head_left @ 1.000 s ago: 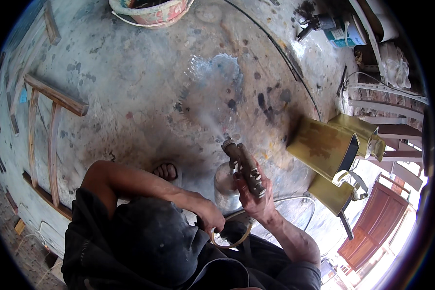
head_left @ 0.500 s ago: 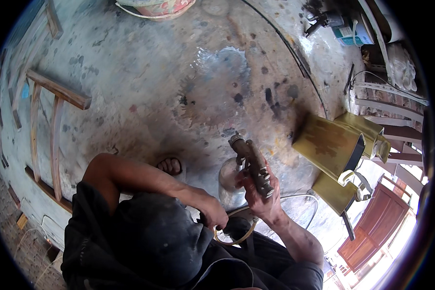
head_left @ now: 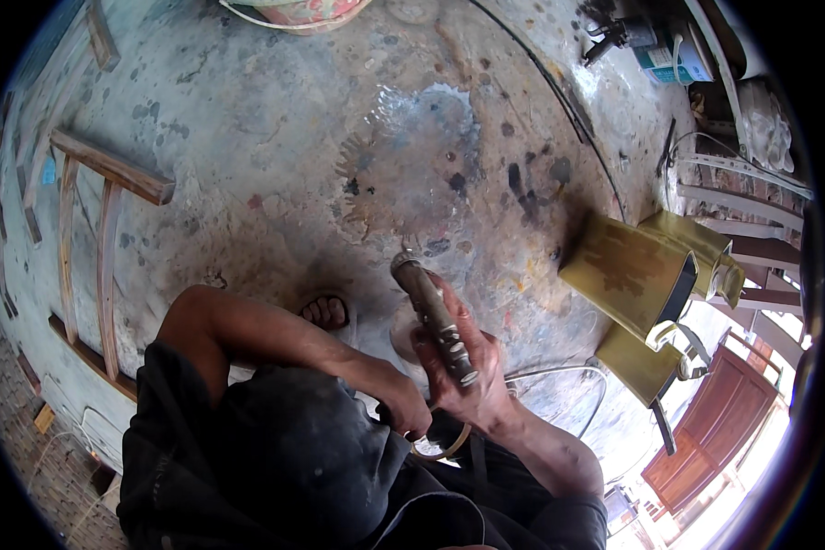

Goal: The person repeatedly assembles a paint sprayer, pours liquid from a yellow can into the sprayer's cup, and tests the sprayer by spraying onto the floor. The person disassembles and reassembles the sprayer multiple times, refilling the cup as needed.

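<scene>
My right hand (head_left: 477,380) is wrapped round a metal spray gun (head_left: 438,319), whose nozzle points away from me over the floor. Partly behind the gun and hand shows a pale, rounded metal cup (head_left: 403,332). A yellowish hose (head_left: 456,446) curves below my right hand toward my left hand. Close to my body, my left hand (head_left: 403,408) is closed on the hose; its fingertips are partly hidden.
Wooden frames (head_left: 110,171) lie at the left. A bucket (head_left: 312,14) stands at the far edge. Gold-coloured metal box shapes (head_left: 623,270) and a reddish-brown wooden panel (head_left: 710,431) are at the right. A black cable (head_left: 559,96) crosses the stained floor (head_left: 275,156).
My right hand has moved left and turned the spray gun, so its nozzle now lies further left. The hose loop has shifted with it. My left hand has barely moved.
</scene>
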Motion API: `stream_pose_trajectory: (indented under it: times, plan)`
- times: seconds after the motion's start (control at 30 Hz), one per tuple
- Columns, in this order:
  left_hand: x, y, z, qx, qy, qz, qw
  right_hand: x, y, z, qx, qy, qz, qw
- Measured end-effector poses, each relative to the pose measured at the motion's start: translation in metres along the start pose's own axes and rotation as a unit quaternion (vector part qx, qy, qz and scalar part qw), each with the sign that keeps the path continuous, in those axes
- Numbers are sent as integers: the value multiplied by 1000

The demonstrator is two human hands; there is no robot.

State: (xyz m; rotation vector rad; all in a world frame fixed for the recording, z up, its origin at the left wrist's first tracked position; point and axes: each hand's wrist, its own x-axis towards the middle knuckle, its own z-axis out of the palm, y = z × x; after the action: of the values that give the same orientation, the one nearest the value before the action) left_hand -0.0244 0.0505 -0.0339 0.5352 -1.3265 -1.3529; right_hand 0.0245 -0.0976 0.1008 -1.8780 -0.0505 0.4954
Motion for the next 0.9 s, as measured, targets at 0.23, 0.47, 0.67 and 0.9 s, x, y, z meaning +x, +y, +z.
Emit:
stream_pose_trajectory:
  times: [0.23,0.47,0.67,0.9]
  plan:
    - [13,-74,31,82,-72,-2,994,19,-6,20,-2,-5,-16,1000]
    - [13,-52,4,49,-73,23,996,27,-1,24,2,10,-10,1000]
    - [5,-40,10,26,27,81,996,27,-2,24,-12,7,-41,999]
    - [13,-36,6,-16,-61,-31,998,28,2,26,-10,2,-63,998]
